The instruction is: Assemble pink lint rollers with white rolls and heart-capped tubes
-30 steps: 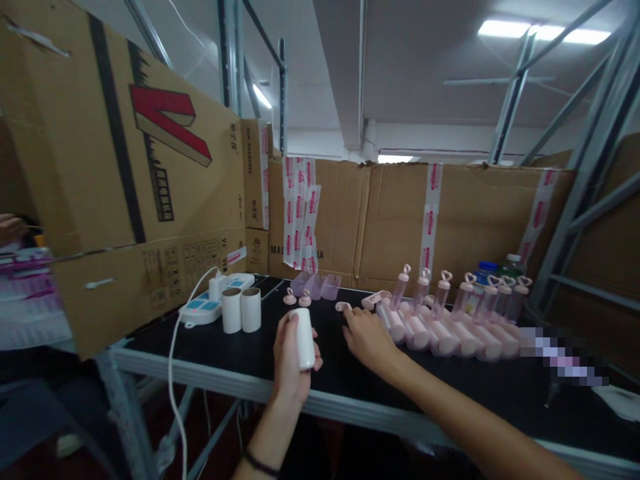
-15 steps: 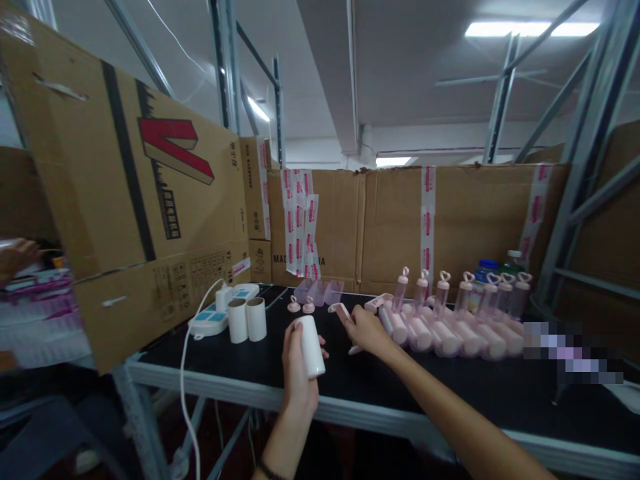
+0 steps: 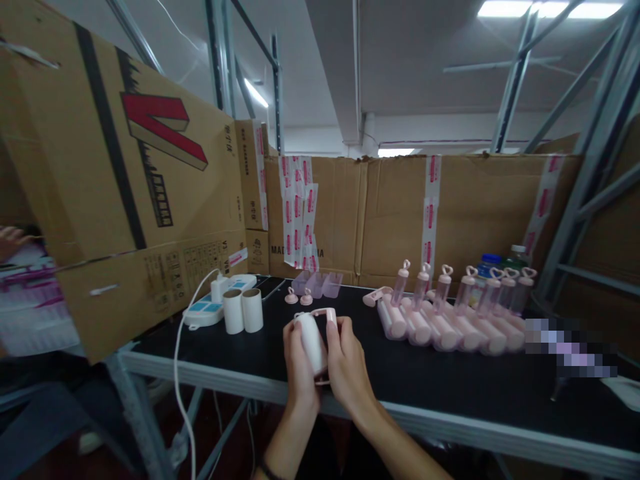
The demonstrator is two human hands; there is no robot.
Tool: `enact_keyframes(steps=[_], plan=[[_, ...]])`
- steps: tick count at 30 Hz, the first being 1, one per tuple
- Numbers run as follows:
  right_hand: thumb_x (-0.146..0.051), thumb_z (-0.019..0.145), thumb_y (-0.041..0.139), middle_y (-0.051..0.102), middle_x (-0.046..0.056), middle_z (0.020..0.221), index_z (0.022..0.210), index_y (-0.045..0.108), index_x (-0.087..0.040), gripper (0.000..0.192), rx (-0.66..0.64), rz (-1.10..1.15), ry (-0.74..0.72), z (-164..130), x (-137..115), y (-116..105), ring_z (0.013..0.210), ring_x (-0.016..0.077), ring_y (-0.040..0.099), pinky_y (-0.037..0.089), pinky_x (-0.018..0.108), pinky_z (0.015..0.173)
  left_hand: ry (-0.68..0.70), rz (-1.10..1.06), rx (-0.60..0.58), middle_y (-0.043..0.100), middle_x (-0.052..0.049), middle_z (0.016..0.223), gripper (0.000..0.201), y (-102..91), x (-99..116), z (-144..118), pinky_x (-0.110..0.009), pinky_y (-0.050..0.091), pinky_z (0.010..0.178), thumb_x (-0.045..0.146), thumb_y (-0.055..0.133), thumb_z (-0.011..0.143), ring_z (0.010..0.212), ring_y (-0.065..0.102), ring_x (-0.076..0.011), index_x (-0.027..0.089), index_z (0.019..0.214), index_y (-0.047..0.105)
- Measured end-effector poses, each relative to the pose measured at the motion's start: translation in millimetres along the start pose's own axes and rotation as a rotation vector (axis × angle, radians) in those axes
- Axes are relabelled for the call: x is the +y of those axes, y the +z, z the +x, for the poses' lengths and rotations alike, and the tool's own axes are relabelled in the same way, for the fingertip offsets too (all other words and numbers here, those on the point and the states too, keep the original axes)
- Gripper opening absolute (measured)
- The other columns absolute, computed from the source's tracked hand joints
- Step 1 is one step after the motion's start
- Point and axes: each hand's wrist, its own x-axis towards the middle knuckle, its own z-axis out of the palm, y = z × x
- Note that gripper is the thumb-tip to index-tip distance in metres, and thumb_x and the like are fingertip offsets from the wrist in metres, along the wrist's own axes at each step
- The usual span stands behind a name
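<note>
Left grip [image 3: 299, 368] opposite right grip [image 3: 349, 363]

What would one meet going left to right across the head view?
Printed red V, two white tubes, left hand holding a white cylinder, right hand holding a pink piece, row of pink cylinders.

White cylinder [image 3: 311, 339] smooth, glossy, plastic-looking; pink bracket [image 3: 331, 314] smooth plastic; lilac tray [image 3: 331, 287] translucent plastic; partition [image 3: 395, 223] matt cardboard; packing tape [image 3: 299, 212] smooth plastic film; tabletop [image 3: 420, 380] matt; table edge [image 3: 210, 376] metal
</note>
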Motion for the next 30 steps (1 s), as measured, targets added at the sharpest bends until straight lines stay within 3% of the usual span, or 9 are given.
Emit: enact_keyframes(steps=[9,14,19,23,30], plan=[[-0.053,0.106,0.034,0.073,0.009,0.102,0.110,0.057,-0.023,0.038,0.073,0.071,-0.016,-1.3,-3.4,-9.1,0.088,0.0243,0.070,0.050,0.031,0.071,0.024,0.021,-0.130,0.064,0.003,0.085,0.036,8.8,8.0,-14.9,-0.021,0.046,0.058,0.055,0.066,0.086,0.070,0.059,-0.0146,0.024,0.106,0.065],[-0.054,0.106,0.036,0.073,0.008,0.102,0.111,0.056,-0.023,0.038,0.093,0.111,-0.037,-2.7,-11.0,-10.8,0.088,0.0232,0.070,0.050,0.032,0.075,0.063,0.046,-0.218,0.070,-0.002,0.095,0.039,10.3,19.0,-18.1,-0.023,0.051,0.063,0.055,0.072,0.083,0.079,0.065,-0.0182,0.024,0.107,0.068],[-0.057,0.102,0.043,0.071,0.004,0.090,0.101,0.059,-0.024,0.037,0.054,0.206,-0.012,-2.2,-20.5,-11.9,0.084,0.0226,0.069,0.050,0.030,0.069,0.133,0.112,-0.257,0.073,-0.005,0.100,0.036,9.4,31.6,-20.7,-0.025,0.054,0.072,0.040,0.085,0.074,0.091,0.069,-0.0231,0.023,0.102,0.071],[-0.058,0.101,0.047,0.070,0.003,0.087,0.096,0.059,-0.023,0.038,0.098,0.308,-0.031,-4.6,-24.1,-17.9,0.082,0.0213,0.067,0.051,0.029,0.067,0.188,0.172,-0.338,0.074,-0.007,0.105,0.032,11.2,40.9,-30.4,-0.027,0.053,0.074,0.033,0.083,0.077,0.097,0.069,-0.0265,0.023,0.105,0.072],[-0.056,0.103,0.046,0.068,0.002,0.085,0.090,0.058,-0.023,0.037,0.157,0.311,-0.051,-9.5,-26.6,-27.1,0.079,0.0198,0.064,0.051,0.031,0.071,0.239,0.240,-0.445,0.074,-0.007,0.098,0.028,12.9,50.7,-37.6,-0.028,0.051,0.072,0.028,0.083,0.076,0.082,0.068,-0.0234,0.022,0.102,0.073]])
